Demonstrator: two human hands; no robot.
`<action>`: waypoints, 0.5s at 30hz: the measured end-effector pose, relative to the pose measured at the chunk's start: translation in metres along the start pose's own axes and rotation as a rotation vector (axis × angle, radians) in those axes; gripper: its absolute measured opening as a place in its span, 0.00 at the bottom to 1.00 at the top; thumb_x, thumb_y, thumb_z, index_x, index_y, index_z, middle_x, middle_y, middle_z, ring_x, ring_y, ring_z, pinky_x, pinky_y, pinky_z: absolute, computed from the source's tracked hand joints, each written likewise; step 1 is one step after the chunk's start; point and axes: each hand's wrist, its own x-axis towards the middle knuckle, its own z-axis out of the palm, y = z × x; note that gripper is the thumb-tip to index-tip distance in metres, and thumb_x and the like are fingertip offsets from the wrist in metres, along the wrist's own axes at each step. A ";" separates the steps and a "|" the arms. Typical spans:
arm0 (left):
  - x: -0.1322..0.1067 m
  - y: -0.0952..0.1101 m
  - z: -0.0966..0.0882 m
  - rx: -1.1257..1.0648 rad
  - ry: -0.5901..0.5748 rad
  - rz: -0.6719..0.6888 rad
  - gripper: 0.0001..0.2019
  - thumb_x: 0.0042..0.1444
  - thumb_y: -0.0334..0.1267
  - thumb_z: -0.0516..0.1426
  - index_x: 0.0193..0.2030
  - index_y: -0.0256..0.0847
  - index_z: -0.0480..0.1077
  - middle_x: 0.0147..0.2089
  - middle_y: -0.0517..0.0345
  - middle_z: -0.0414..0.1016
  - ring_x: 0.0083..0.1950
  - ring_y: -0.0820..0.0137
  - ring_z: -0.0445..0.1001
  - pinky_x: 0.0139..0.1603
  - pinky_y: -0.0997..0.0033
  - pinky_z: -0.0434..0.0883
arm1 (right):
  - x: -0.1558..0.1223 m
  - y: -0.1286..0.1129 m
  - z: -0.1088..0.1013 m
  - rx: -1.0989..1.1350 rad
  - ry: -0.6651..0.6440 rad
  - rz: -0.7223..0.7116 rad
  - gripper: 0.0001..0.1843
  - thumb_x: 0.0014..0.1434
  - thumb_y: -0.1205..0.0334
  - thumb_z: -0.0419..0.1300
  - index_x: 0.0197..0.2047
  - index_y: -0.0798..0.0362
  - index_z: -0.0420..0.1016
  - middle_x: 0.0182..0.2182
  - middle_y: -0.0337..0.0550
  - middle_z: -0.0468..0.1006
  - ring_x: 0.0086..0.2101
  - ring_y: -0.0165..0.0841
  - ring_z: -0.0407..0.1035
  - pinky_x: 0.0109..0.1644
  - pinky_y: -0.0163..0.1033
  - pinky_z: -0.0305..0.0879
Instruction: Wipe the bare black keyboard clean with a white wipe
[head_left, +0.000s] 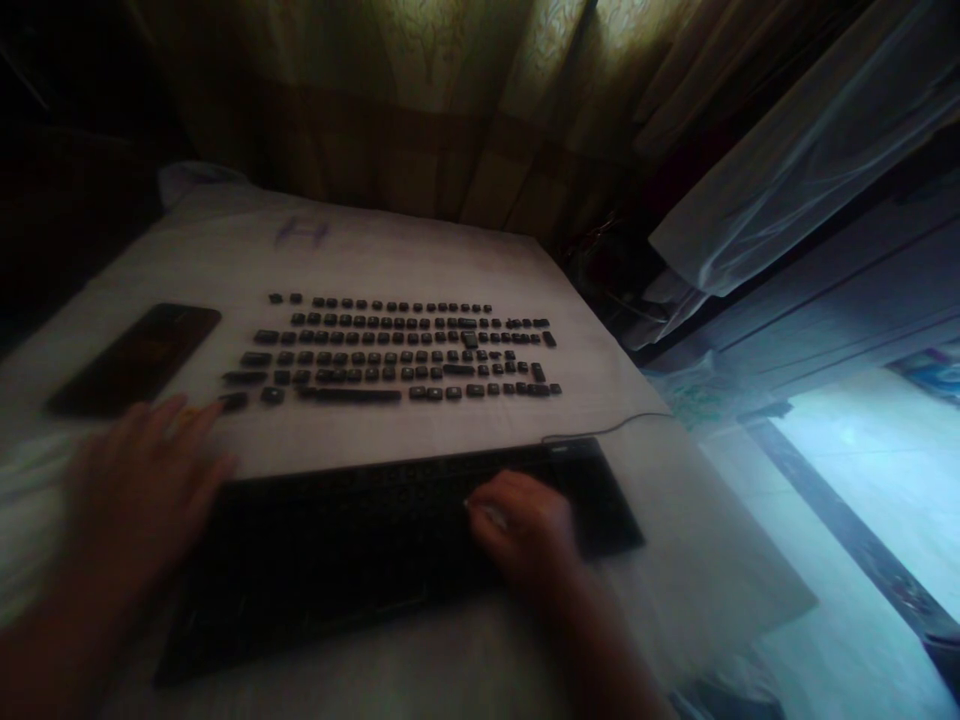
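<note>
A black keyboard base (360,560) without its keycaps lies at a slant on the white-covered table. My right hand (529,520) is over its right half, fingers curled together around a small pale bit that is too blurred to name. My left hand (146,490) lies beside the base's left end, fingers stretched out and apart, blurred. Its fingertips are close to a loose keycap (234,401) and a small yellowish spot. Behind the base, black keycaps (386,357) are laid out in several rows, with the long space bar (356,395) in the front row.
A dark phone (139,355) lies on the table (420,250) at the left. The keyboard's thin cable (615,425) runs off to the right edge. Curtains (420,120) hang behind the table, and clear plastic sheeting (802,160) covers something at the right.
</note>
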 end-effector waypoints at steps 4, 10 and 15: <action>0.000 -0.001 0.001 0.008 0.005 0.017 0.34 0.67 0.48 0.32 0.65 0.29 0.63 0.70 0.31 0.61 0.75 0.42 0.53 0.71 0.39 0.55 | 0.000 0.000 -0.001 -0.032 -0.005 -0.001 0.09 0.55 0.71 0.60 0.29 0.49 0.78 0.25 0.38 0.79 0.27 0.31 0.75 0.33 0.33 0.67; 0.001 -0.002 0.001 0.022 -0.003 0.019 0.34 0.67 0.47 0.31 0.64 0.26 0.64 0.70 0.29 0.61 0.74 0.40 0.54 0.69 0.38 0.55 | 0.001 -0.001 -0.002 -0.027 -0.005 -0.007 0.09 0.53 0.73 0.60 0.29 0.50 0.77 0.24 0.38 0.79 0.26 0.31 0.75 0.32 0.33 0.66; 0.000 -0.001 0.000 0.019 -0.003 0.017 0.31 0.67 0.46 0.34 0.65 0.29 0.63 0.70 0.33 0.61 0.74 0.43 0.54 0.70 0.38 0.56 | 0.001 -0.002 -0.002 -0.042 0.007 -0.016 0.09 0.55 0.71 0.59 0.29 0.50 0.78 0.25 0.38 0.79 0.27 0.31 0.75 0.32 0.33 0.67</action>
